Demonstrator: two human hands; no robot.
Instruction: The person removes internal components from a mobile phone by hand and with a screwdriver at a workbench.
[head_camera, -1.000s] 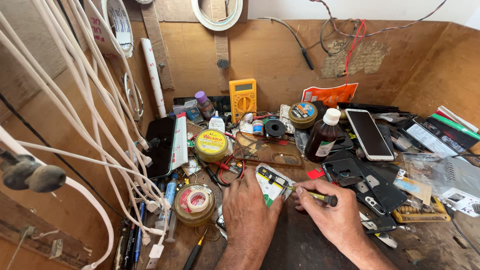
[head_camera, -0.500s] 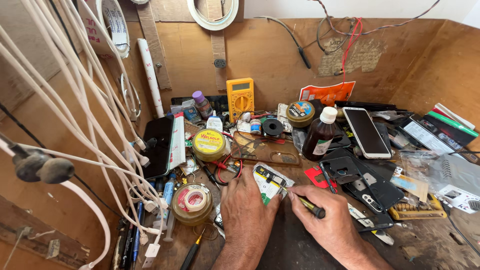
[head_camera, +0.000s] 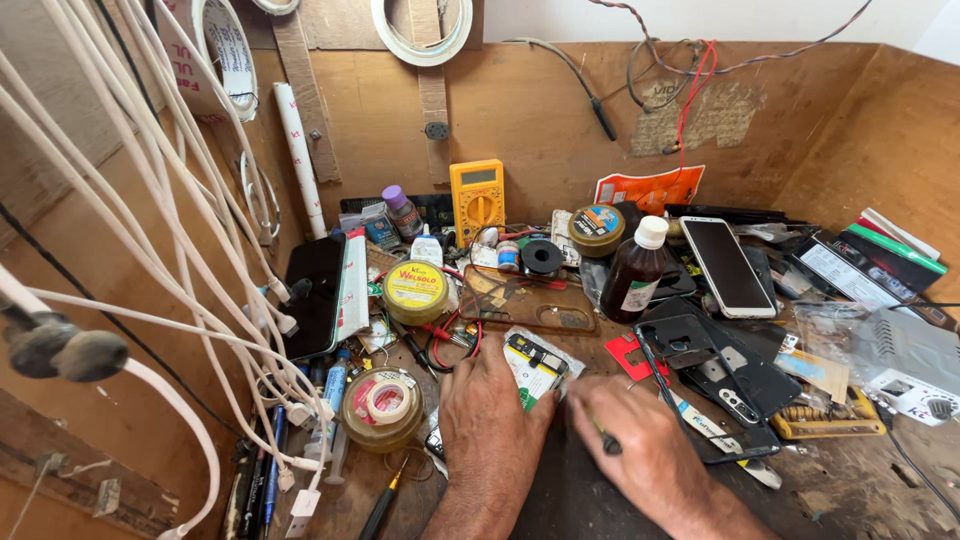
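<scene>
Head view, left hand: the left hand (head_camera: 492, 418) lies palm down on the dark work mat (head_camera: 570, 500), fingers spread and pressing flat on the near edge of the opened phone (head_camera: 535, 365); it pins rather than clenches.
Head view, right hand: the right hand (head_camera: 640, 450) is closed around a thin screwdriver (head_camera: 603, 437) with a dark handle, tip pointed toward the phone's right edge; whether the tip touches cannot be told.
Head view, phone position: the opened phone sits at the centre front of the bench, between both hands, tilted, its green board and yellow parts exposed.
Head view, right of hands: black phone back covers (head_camera: 715, 365) lie just beside the right hand; a brown bottle (head_camera: 636, 272) with a white cap stands upright behind them, and a smartphone (head_camera: 728, 266) lies face up, screen dark.
Head view, left of hands: a round tub holding tape rolls (head_camera: 381, 407) stands near the left hand; a yellow-lidded tin (head_camera: 415, 287) stands further back.
Head view, back wall: a yellow multimeter (head_camera: 477, 200) leans against the wooden board.
Head view, left edge: white cables (head_camera: 150, 230) hang across the frame.
</scene>
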